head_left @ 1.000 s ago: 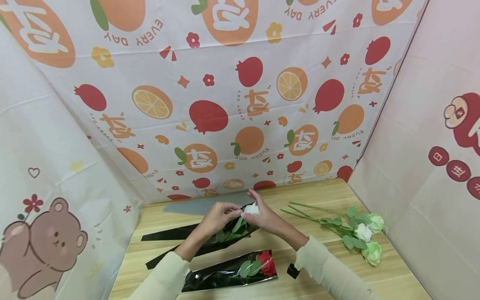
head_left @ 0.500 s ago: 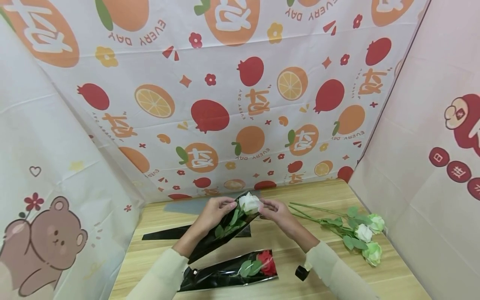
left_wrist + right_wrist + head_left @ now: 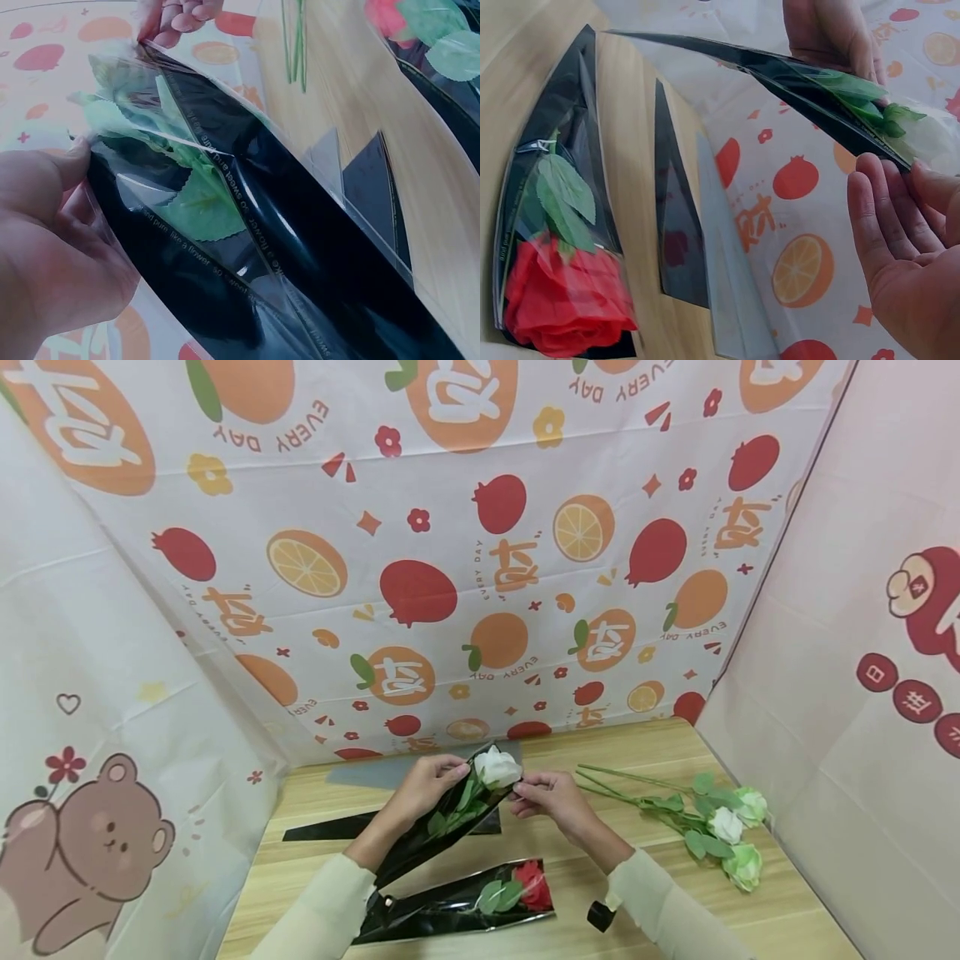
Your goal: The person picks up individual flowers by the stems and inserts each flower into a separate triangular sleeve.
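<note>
A white rose (image 3: 497, 768) with green leaves sits inside a black-edged clear flower sleeve (image 3: 420, 857), its bloom at the wide mouth. My left hand (image 3: 427, 787) pinches the sleeve's far edge between thumb and fingers. On the opposite side, my right hand (image 3: 553, 802) pinches the corner of the mouth below the bloom. The sleeve is tilted, bloom end up; in the right wrist view the wrapped stem part (image 3: 780, 71) hangs over the table. Through the film in the left wrist view, leaves (image 3: 202, 202) show, and printed lettering runs along the black bands.
A red rose (image 3: 534, 887) in a similar sleeve lies nearer me. Black sleeves (image 3: 330, 827) and a grey sheet (image 3: 367, 774) lie behind. Several white and pale green roses (image 3: 727, 827) rest at the right. A patterned cloth wall (image 3: 450, 552) closes off the back.
The right hand has left the bloom and moved down to the sleeve's mouth corner. The sleeve has been lifted and tilted, with its bloom now fully showing. The left hand has shifted slightly.
</note>
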Demonstrator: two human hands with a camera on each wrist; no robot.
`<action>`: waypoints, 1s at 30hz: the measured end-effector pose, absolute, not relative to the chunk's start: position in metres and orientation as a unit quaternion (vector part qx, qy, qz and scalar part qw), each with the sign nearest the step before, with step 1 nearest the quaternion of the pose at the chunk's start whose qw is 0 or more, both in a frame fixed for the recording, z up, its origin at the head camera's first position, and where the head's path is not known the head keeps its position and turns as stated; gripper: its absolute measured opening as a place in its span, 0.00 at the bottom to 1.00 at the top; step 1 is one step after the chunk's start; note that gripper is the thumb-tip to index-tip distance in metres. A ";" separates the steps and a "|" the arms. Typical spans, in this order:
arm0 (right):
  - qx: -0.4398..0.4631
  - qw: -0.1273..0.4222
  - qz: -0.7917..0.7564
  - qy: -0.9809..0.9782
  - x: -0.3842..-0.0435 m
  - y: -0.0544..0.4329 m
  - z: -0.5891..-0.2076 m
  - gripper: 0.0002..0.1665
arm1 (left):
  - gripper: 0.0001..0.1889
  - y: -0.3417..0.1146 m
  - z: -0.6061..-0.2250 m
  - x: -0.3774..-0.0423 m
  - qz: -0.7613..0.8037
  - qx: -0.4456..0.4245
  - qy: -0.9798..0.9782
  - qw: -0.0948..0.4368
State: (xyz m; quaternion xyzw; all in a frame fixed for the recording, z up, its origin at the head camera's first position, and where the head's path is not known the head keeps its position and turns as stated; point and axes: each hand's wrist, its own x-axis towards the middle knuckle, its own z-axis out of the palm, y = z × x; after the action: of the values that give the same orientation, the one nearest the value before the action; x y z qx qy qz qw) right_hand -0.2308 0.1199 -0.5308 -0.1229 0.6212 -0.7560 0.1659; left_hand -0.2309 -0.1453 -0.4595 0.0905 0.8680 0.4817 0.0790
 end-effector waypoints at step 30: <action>-0.092 0.114 -0.739 0.658 -0.226 0.123 -0.523 0.18 | 0.18 -0.206 -0.514 -0.214 0.503 0.127 0.823 0.233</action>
State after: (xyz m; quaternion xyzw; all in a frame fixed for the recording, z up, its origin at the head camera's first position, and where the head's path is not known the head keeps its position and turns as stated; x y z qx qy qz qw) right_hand -0.2258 0.1229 -0.5227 -0.0917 0.6575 -0.7390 0.1145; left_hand -0.2140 -0.2057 -0.5136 0.1273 0.8226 0.5029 0.2331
